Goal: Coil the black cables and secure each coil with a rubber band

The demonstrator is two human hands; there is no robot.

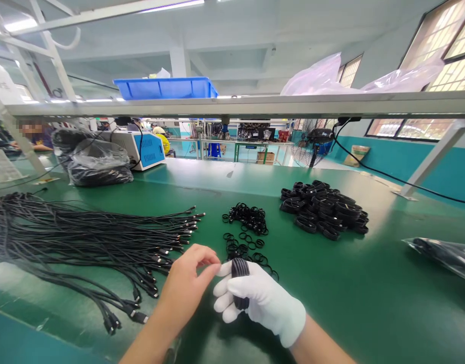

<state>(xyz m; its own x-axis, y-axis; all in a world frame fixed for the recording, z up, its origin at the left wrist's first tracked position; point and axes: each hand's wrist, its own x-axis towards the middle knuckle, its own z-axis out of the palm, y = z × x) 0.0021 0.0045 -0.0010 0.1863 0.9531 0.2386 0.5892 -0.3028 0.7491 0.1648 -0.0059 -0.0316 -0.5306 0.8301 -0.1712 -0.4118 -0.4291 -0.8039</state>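
A coiled black cable (240, 270) is gripped in my right hand (264, 293), which wears a white glove; the thumb presses across the coil and the fingers curl behind it. My bare left hand (190, 278) is just left of the coil, its thumb and forefinger pinched together at the gloved fingertips. Whatever that pinch may hold is too small to make out. Just beyond both hands lie loose black rings (251, 242), with a denser heap of rings (249, 217) behind them. Straight black cables (103, 237) with metal-tipped plugs spread out to the left.
A pile of coiled cables (325, 210) sits at the right rear of the green table (369, 283). Plastic-bagged goods (445, 255) lie at the far right. Behind the straight cables stand a bagged bundle (99, 162) and a blue-white machine (149, 149). A shelf (247, 107) crosses overhead.
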